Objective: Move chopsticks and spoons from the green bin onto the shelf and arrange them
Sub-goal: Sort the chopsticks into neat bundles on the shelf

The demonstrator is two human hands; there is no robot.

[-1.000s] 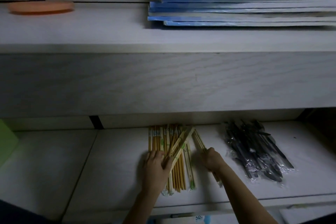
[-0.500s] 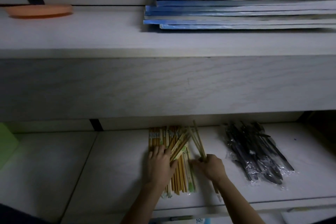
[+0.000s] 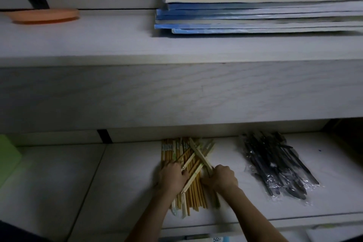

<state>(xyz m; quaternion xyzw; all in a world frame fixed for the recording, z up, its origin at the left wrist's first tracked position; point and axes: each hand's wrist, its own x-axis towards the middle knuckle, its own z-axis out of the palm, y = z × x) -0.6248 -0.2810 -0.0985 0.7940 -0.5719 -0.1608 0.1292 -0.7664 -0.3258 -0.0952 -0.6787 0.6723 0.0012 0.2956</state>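
Two hands are on the chopsticks (image 3: 182,165), and I take that pile as my landmark on the lower shelf (image 3: 127,182). My left hand (image 3: 171,176) lies flat with fingers spread, pressing down on the pile's left half and gripping nothing that I can see. My right hand (image 3: 221,178) is curled at the pile's right edge around a few wrapped pairs that cross the rest at a slant. The spoons (image 3: 275,165), dark and in clear wrappers, lie well to the right of the pile, apart from it. A sliver of the green bin (image 3: 7,155) shows far to the left of the pile; I cannot see inside it. I judge the step in hand to be squaring up the sticks. To do it well I would hold the left hand as a fence, swing the slanted pairs round until they run parallel with the others, then push the near ends level with the right palm. The wrappers look slippery, so I would press lightly and slide, lest the lower layer fan out toward the shelf's front edge.
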